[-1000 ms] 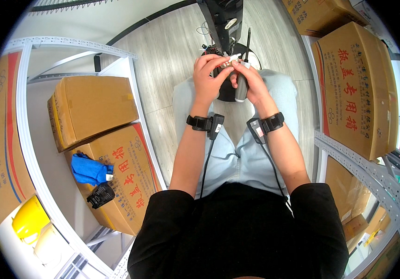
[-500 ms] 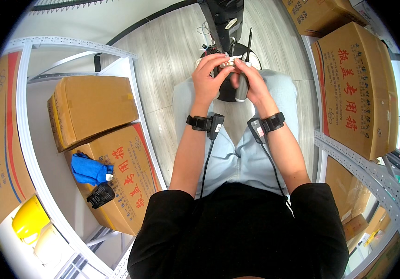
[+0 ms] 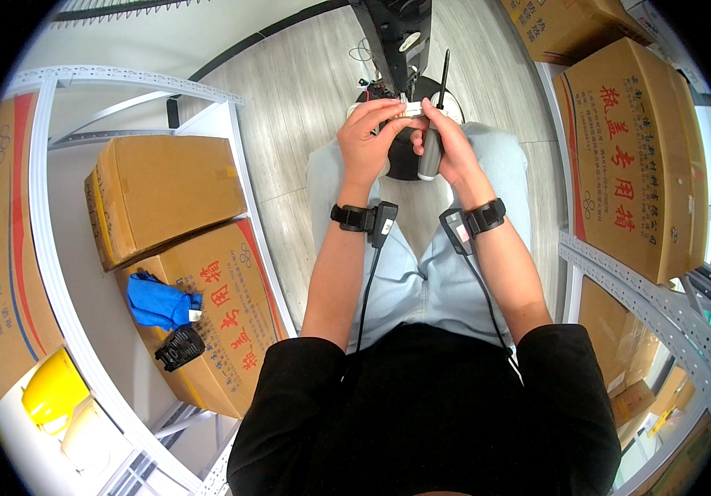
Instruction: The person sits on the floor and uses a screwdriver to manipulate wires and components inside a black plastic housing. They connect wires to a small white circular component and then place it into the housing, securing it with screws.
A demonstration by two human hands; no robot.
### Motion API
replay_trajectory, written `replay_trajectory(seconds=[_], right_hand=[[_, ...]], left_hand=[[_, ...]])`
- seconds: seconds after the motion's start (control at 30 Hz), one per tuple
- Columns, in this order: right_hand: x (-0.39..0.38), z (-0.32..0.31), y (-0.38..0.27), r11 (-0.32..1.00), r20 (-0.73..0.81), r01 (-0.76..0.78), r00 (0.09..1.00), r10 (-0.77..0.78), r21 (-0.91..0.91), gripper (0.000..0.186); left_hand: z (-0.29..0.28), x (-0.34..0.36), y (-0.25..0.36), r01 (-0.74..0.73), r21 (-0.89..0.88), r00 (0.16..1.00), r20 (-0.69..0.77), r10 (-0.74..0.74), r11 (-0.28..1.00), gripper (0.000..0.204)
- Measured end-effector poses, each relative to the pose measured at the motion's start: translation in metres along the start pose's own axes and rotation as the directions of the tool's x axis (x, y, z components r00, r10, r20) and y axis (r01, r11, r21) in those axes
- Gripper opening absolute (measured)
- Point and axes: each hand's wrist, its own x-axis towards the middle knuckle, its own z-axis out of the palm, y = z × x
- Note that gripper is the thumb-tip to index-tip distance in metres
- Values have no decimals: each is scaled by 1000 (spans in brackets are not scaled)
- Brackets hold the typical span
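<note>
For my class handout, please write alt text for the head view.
A seated person's left grip holds a small white part; the right grip, close by, holds a grey-handled screwdriver, shaft pointing away. Shelves with boxes stand on both sides.

The small part (image 3: 411, 109) sits between the left hand (image 3: 363, 142) and the right hand (image 3: 450, 147). The screwdriver (image 3: 430, 155) lies in the right hand. The column (image 3: 392, 45) stands ahead of both hands. The left rack (image 3: 39, 198) bears a far carton (image 3: 177, 194) and a near carton (image 3: 231, 310); a cloth (image 3: 157, 301) rests on the latter. The right rack (image 3: 603, 266) holds a large carton (image 3: 620, 165).
</note>
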Motion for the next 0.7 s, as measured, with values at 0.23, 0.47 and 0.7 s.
replay_trajectory(seconds=[0.23,0.47,0.7], right_hand=[[-4,4,-3,1000,-3,14,1000,-14,-14,31],[-3,3,-3,999,3,24,1000,-24,-40,29],[-1,0,-1,998,17,34,999,-33,-44,30]], left_hand=[[-2,2,0,19,-12,1000,21,-19,1000,23],[-3,1,-2,29,-45,999,15,-28,999,23],[-4,2,0,47,-33,999,27,-47,998,24]])
